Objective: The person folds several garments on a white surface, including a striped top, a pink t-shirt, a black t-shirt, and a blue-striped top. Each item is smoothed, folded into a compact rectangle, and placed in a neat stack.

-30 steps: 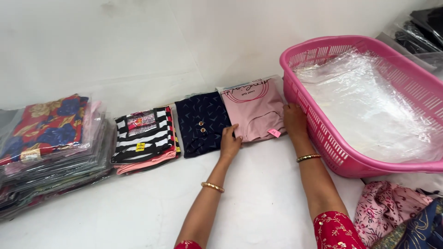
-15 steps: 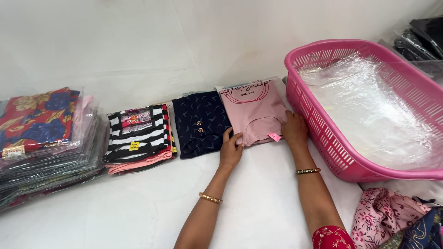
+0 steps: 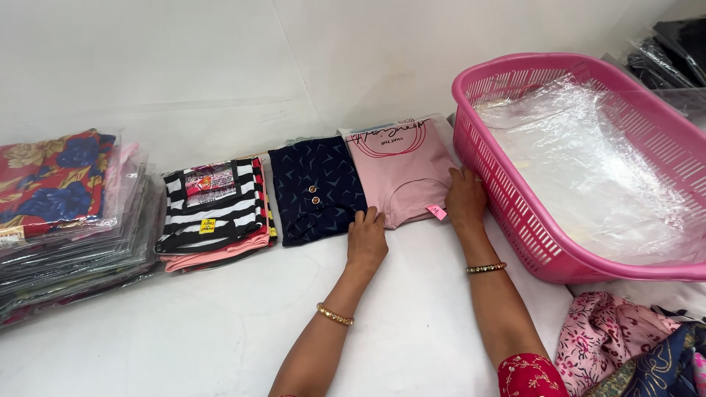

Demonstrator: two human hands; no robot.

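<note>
both hands (image 3: 366,237) nudged pink garment (image 3: 401,170) leftward

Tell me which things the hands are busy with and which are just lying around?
In hand:
left hand
right hand
pink folded top
navy folded top

Lying about:
pink basket
striped clothes pile
bagged clothes stack
loose floral cloth

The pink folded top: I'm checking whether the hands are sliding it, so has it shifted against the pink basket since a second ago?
No. The pink folded top lies beside the pink basket as before, both hands on its near edge.
</note>
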